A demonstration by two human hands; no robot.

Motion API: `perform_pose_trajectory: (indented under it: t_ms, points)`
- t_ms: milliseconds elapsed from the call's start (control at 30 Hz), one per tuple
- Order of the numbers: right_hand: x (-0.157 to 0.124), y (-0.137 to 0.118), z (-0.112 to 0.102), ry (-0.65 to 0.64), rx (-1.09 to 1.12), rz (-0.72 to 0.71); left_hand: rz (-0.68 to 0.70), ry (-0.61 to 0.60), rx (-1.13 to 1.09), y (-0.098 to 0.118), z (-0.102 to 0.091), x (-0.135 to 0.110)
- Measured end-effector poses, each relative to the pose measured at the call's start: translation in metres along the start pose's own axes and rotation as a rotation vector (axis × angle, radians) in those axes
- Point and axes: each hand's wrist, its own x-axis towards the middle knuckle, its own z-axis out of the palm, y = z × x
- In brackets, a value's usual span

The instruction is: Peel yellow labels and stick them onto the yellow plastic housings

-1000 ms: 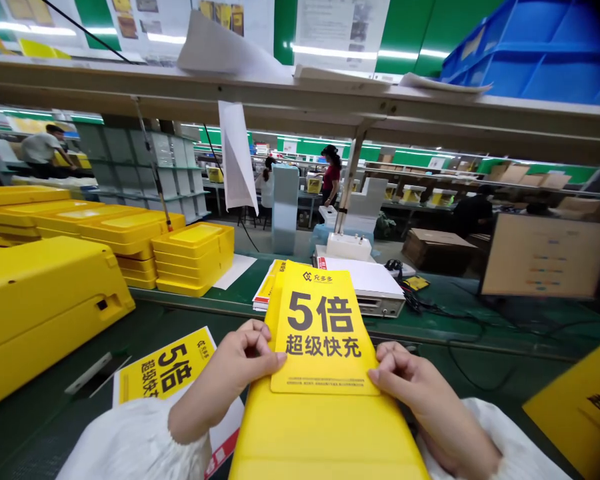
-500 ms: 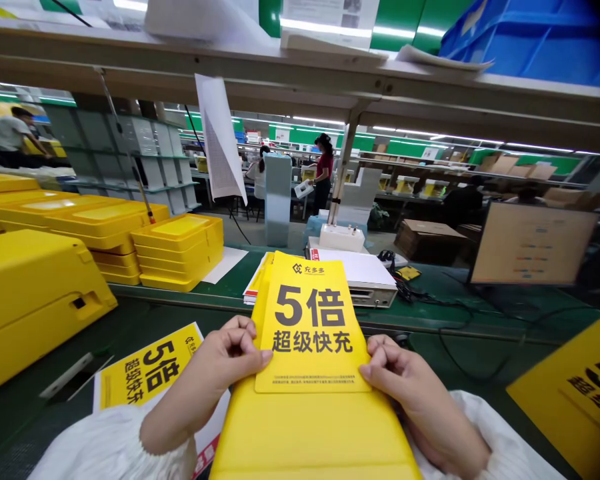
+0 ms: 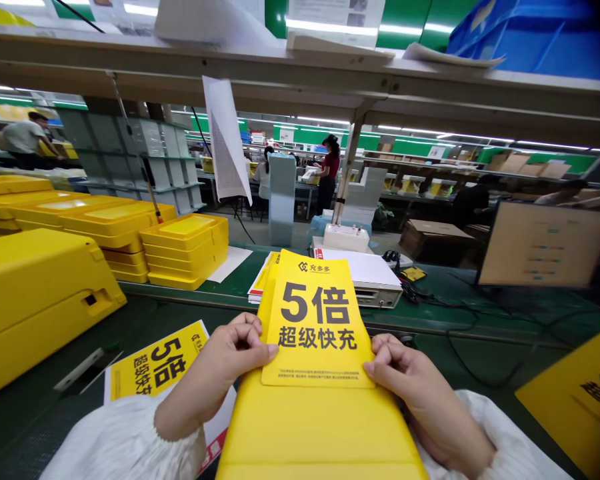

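Note:
A yellow sticker point(image 3: 317, 320) printed with a large 5 and dark characters lies over the upper face of a long yellow plastic housing point(image 3: 320, 427). My left hand point(image 3: 240, 347) pinches the sticker's left edge between thumb and curled fingers. On the opposite edge, my right hand point(image 3: 397, 367) grips it the same way, low near the corner. Whether the sticker is stuck down or only resting there, I cannot tell. To the left, partly behind my left forearm, is a printed sheet point(image 3: 155, 360) with the same design.
Stacked yellow covers point(image 3: 185, 250) and a larger yellow housing point(image 3: 45, 300) stand at left. Behind are a white-topped instrument point(image 3: 375, 287), cables and a monitor point(image 3: 545, 243). Another yellow printed panel point(image 3: 575, 400) is at right. A shelf beam point(image 3: 300, 77) crosses overhead; people work farther back.
The view has shifted slightly, so most things appear a little farther right. Both hands keep their hold on the sticker's edges, and its position on the housing looks nearly the same.

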Motion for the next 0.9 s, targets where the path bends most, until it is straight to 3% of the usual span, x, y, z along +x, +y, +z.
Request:
perform_pose_trajectory:
  t_ms: [900]
  points:
    - [-0.0005, -0.0011, 0.0015, 0.014, -0.035, 0.012, -0.002, -0.013, 0.020, -0.0015, -0.0002, 0.0027]
